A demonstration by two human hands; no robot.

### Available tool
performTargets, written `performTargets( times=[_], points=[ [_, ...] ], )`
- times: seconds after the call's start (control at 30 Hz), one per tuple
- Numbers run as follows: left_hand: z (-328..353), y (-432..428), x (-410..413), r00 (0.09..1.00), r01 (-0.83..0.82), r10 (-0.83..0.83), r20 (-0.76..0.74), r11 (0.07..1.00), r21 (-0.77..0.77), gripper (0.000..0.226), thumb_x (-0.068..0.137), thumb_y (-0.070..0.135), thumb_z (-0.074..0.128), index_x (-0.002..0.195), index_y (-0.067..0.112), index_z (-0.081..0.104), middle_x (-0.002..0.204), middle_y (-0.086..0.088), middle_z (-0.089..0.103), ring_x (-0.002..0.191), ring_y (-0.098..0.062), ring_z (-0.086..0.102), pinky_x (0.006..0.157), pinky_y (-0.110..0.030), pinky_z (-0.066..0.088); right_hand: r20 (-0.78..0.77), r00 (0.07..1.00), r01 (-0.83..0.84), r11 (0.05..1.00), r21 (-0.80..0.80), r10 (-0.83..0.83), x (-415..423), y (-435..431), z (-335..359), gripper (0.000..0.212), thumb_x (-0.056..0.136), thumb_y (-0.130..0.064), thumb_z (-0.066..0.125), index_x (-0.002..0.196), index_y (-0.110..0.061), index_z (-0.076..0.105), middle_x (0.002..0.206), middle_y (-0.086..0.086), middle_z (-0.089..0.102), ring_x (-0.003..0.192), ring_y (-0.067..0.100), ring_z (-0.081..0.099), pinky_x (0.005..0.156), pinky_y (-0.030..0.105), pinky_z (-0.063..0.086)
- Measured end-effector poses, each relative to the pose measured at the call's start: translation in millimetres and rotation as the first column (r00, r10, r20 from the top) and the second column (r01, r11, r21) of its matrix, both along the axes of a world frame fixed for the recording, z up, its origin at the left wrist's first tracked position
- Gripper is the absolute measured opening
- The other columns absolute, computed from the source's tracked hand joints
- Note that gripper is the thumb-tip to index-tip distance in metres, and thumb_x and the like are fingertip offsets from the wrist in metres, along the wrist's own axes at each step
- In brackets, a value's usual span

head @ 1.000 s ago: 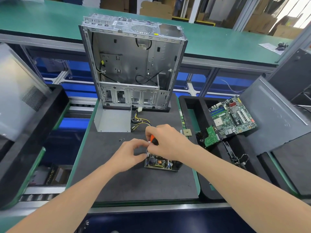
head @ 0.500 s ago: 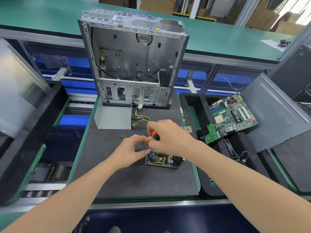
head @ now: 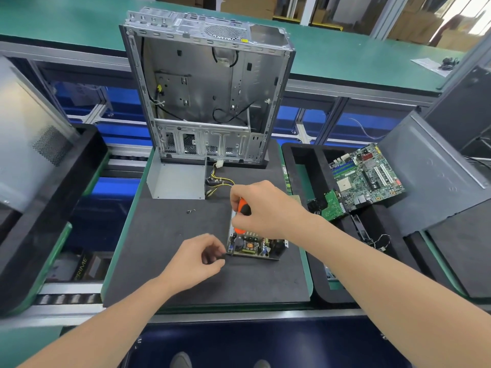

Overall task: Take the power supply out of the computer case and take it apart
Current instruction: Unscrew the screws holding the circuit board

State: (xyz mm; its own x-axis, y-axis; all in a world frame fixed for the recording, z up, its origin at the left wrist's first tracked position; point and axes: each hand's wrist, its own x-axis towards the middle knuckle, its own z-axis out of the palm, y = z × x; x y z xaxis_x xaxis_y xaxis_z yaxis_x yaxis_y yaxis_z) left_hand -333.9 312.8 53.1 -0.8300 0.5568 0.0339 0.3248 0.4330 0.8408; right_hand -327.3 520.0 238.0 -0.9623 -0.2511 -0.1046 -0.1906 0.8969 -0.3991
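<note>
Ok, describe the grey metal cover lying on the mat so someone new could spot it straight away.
Find the tall open silver computer case standing at the back of the dark foam mat. Directly in front of its left half lies a bent plain grey sheet-metal cover. Unlike the nearby green circuit board, it is bare and wireless.

An electronics disassembly line: green-topped benches (head: pixel 332 57), roller conveyor (head: pixel 66 298), gutted computer case (head: pixel 207 88), a motherboard (head: pixel 366 176) in a black tray (head: pixel 300 155).
</note>
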Motion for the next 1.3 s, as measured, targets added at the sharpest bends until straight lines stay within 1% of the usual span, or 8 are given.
performTargets(
  times=[0.17, 0.4, 0.57, 0.67, 0.83, 0.97, 1.13, 1.3],
  points=[
    [-9, 4, 11, 0.996, -0.069, 0.070, 0.061, 0.997, -0.024, 0.015, 0.080, 0.038, 0.087, 0.089, 0.040, 0.075, 0.087, 0.024, 0.074, 0.078, -0.004, 0.069, 0.068, -0.012, 0.048, 0.001, 1.000, -0.011, 0.999, -0.030, 0.011, 4, -4, 1, 0.012, 0.080, -0.026, 0.066, 0.086, -0.027, 0.056, 0.073, -0.010, 0.061, 0.077, 0.023, 0.060, 0.070, 0.044, 0.058],
    [-7, 0, 4, 0.995, -0.098, 0.095, -0.029, 0.988, -0.119, 0.004, 0.088, 0.037, 0.081, 0.087, 0.039, 0.079, 0.086, 0.027, 0.072, 0.083, 0.001, 0.067, 0.073, -0.010, 0.047, -0.034, 0.999, -0.019, 0.999, -0.039, 0.018, 5, -7, 4, 0.013, 0.079, -0.027, 0.066, 0.087, -0.025, 0.056, 0.072, -0.010, 0.059, 0.076, 0.023, 0.059, 0.067, 0.044, 0.057],
    [-4, -18, -38, 0.894, -0.432, 0.406, -0.191, 0.893, -0.124, 0.010, 0.083, 0.027, 0.086, 0.087, 0.032, 0.078, 0.081, 0.014, 0.065, 0.072, -0.002, 0.060, 0.073, -0.022, 0.046, -0.043, 0.999, 0.009, 0.999, -0.045, -0.011, 4, -2, 4, 0.012, 0.080, -0.027, 0.064, 0.089, -0.025, 0.056, 0.076, -0.010, 0.062, 0.078, 0.021, 0.059, 0.070, 0.045, 0.058],
    [-1, -25, -70, 0.841, -0.537, 0.515, -0.168, 0.833, -0.133, 0.011, 0.082, 0.027, 0.086, 0.086, 0.029, 0.076, 0.087, 0.010, 0.066, 0.078, -0.007, 0.063, 0.078, -0.031, 0.050, -0.033, 0.999, 0.024, 0.999, -0.048, -0.026, 5, -1, 2, 0.012, 0.080, -0.028, 0.064, 0.089, -0.025, 0.056, 0.078, -0.009, 0.063, 0.079, 0.021, 0.060, 0.071, 0.045, 0.058],
    [-8, -29, -96, 0.853, -0.521, 0.514, -0.091, 0.826, -0.216, 0.012, 0.082, 0.030, 0.087, 0.085, 0.028, 0.076, 0.091, 0.005, 0.066, 0.087, -0.014, 0.065, 0.081, -0.033, 0.051, -0.013, 0.999, 0.044, 0.998, -0.032, -0.045, 8, 0, -4, 0.013, 0.080, -0.028, 0.064, 0.090, -0.027, 0.056, 0.075, -0.010, 0.060, 0.079, 0.019, 0.059, 0.069, 0.044, 0.057],
    [-15, -30, -100, 0.854, -0.518, 0.515, -0.072, 0.830, -0.205, 0.012, 0.081, 0.027, 0.088, 0.088, 0.026, 0.078, 0.091, 0.003, 0.067, 0.086, -0.015, 0.066, 0.082, -0.032, 0.050, -0.036, 0.998, 0.057, 0.998, -0.032, -0.058, 10, 5, -6, 0.011, 0.080, -0.028, 0.064, 0.089, -0.027, 0.056, 0.070, -0.011, 0.058, 0.074, 0.010, 0.056, 0.065, 0.042, 0.056],
    [-13, -30, -99, 0.856, -0.514, 0.516, -0.040, 0.837, -0.188, 0.015, 0.079, 0.024, 0.090, 0.090, 0.025, 0.079, 0.091, 0.004, 0.068, 0.085, -0.012, 0.067, 0.082, -0.029, 0.050, -0.043, 0.997, 0.057, 0.998, -0.028, -0.058, 12, 9, -5, 0.013, 0.080, -0.029, 0.064, 0.091, -0.028, 0.057, 0.075, -0.010, 0.061, 0.081, 0.016, 0.057, 0.069, 0.042, 0.057],
    [-2, -29, -91, 0.861, -0.506, 0.505, -0.058, 0.839, -0.198, 0.027, 0.080, 0.017, 0.087, 0.105, 0.022, 0.078, 0.108, -0.003, 0.067, 0.094, -0.011, 0.062, 0.094, -0.028, 0.048, -0.069, 0.996, 0.054, 0.998, -0.017, -0.055, 14, 20, 2, 0.012, 0.080, -0.029, 0.065, 0.089, -0.027, 0.057, 0.072, -0.011, 0.062, 0.076, 0.016, 0.058, 0.067, 0.040, 0.057]
  ],
)
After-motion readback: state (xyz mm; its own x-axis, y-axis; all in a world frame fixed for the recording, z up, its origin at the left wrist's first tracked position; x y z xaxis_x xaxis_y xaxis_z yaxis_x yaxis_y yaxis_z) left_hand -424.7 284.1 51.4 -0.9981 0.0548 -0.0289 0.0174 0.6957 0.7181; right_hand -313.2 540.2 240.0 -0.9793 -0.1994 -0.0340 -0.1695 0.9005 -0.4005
